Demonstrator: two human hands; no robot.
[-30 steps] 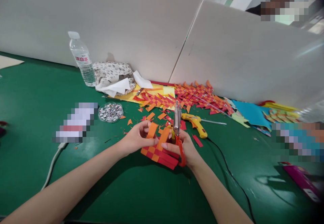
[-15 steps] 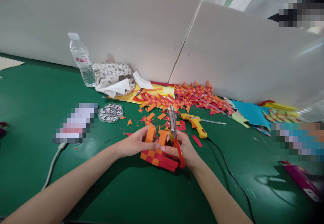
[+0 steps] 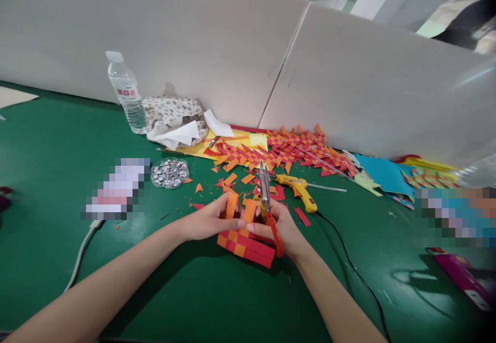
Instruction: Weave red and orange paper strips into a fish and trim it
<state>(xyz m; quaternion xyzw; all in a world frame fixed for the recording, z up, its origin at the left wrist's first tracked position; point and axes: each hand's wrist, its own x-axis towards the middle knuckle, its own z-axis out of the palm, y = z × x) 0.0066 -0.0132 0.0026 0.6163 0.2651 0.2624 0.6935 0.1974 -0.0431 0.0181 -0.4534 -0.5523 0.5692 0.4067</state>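
Red and orange paper strips, woven into a checkered piece, are held low over the green table. My left hand pinches the piece from its left side, thumb on top and fingers behind. My right hand keeps a pair of red-handled scissors in its grip, blades pointing up and away. Its thumb also presses on the paper beside my left thumb. Two orange strips stand up between the hands, and red strips stick out toward the right. The right fingers behind the scissors are partly hidden.
Paper scraps lie beyond the hands, with finished woven fish along the partition. A yellow glue gun trails a black cord on the right. At left are a dish of googly eyes, a phone and a water bottle.
The woven piece has tilted slightly, its lower edge shifting a little down and right. Both hands keep their hold, and the scissors stay almost where they were.
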